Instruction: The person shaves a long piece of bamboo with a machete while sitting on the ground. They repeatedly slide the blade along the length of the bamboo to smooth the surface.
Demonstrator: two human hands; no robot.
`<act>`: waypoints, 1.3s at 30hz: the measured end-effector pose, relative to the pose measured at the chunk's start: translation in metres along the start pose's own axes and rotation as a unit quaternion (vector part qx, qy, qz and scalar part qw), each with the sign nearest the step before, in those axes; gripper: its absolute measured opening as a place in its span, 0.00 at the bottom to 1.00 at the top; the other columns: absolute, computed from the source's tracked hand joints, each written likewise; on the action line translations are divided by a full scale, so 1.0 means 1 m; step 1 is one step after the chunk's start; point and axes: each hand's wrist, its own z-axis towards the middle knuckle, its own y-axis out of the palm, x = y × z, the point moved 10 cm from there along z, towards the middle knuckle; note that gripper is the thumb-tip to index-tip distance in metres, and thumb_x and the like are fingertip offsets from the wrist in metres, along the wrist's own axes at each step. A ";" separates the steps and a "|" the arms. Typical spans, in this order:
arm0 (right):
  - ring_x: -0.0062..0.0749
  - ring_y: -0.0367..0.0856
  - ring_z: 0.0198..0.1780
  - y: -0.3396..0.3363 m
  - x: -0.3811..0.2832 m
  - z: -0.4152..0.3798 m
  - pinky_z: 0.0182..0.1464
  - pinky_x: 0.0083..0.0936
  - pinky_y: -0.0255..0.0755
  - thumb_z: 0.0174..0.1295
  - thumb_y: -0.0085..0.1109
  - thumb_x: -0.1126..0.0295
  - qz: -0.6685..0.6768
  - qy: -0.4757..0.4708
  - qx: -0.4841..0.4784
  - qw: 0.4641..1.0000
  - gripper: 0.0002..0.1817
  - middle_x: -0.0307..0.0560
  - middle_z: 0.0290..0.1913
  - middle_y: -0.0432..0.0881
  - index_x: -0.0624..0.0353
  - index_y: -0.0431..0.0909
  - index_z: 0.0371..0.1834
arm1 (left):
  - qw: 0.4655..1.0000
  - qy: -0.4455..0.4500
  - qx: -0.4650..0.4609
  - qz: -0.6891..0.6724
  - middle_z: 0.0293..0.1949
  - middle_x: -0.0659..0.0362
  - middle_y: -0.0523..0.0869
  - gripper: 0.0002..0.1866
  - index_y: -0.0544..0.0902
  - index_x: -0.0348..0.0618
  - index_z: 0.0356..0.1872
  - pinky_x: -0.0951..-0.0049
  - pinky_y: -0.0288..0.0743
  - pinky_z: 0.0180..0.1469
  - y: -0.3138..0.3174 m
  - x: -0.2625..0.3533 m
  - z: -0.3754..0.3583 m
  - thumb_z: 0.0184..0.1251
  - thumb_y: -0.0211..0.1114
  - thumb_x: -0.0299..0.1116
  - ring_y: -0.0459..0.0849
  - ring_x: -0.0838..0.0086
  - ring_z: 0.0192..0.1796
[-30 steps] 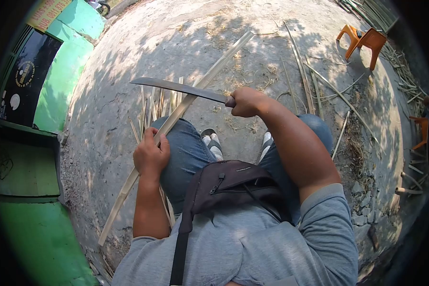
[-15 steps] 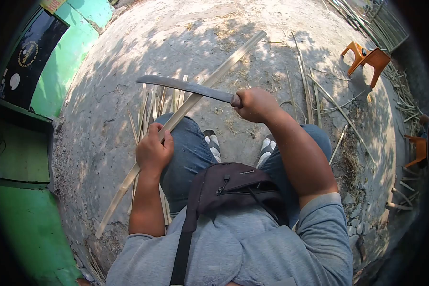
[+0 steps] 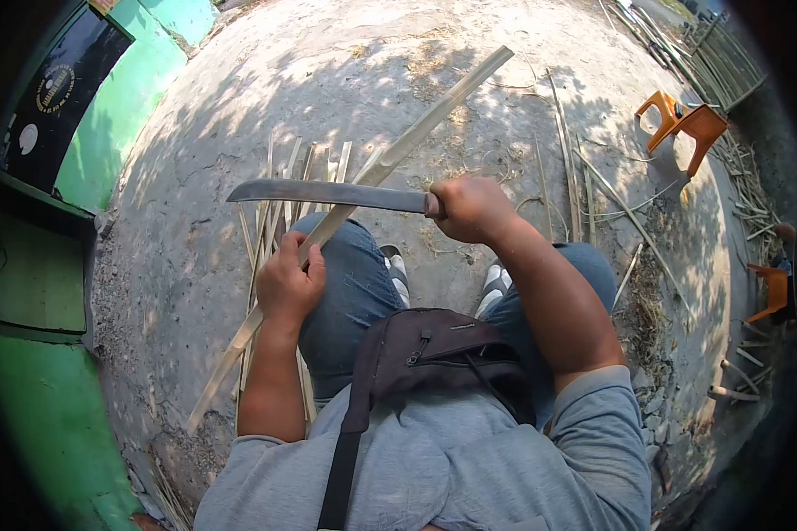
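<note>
My right hand is closed round the handle of a machete. Its long dark blade points left and lies across a split bamboo strip, a little beyond my left knee. My left hand grips that strip below the blade, its fingers wrapped round it. The strip slants from the lower left, past my left forearm, up to the far right of the blade. By the blade, a pale raised bit shows on the strip's surface. More bamboo strips lie beside my left leg, partly hidden by it.
Several long strips lie on the concrete ground to the right. An orange plastic stool stands at the far right, another orange piece below it. A green wall runs along the left. A dark bag rests on my lap.
The machete has moved down along the strip, toward my left hand, and its tip now sits lower and farther left. My left hand keeps its hold on the strip.
</note>
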 end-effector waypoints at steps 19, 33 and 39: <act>0.58 0.87 0.47 -0.011 -0.003 -0.005 0.48 0.53 0.77 0.66 0.70 0.47 0.064 -0.033 -0.025 0.997 0.23 0.55 0.42 0.88 0.54 0.79 0.49 | 1.000 -0.011 -0.001 -0.014 0.32 0.45 0.90 0.14 0.82 0.45 0.50 0.44 0.82 0.39 0.000 -0.002 0.000 0.75 0.61 0.43 0.90 0.44 0.35; 0.53 0.89 0.49 -0.032 0.026 -0.006 0.51 0.50 0.80 0.71 0.59 0.35 0.024 0.074 0.015 0.997 0.29 0.52 0.41 0.90 0.53 0.84 0.44 | 0.999 -0.010 -0.028 0.018 0.29 0.46 0.89 0.13 0.82 0.47 0.49 0.45 0.82 0.37 0.000 0.003 0.003 0.75 0.61 0.45 0.89 0.44 0.33; 0.57 0.89 0.39 -0.020 -0.019 -0.002 0.42 0.49 0.80 0.69 0.63 0.37 -0.010 -0.068 0.011 0.998 0.26 0.51 0.32 0.88 0.52 0.81 0.39 | 1.000 -0.006 -0.002 -0.014 0.30 0.43 0.89 0.15 0.82 0.46 0.50 0.41 0.80 0.40 0.000 -0.003 0.000 0.75 0.61 0.46 0.89 0.39 0.36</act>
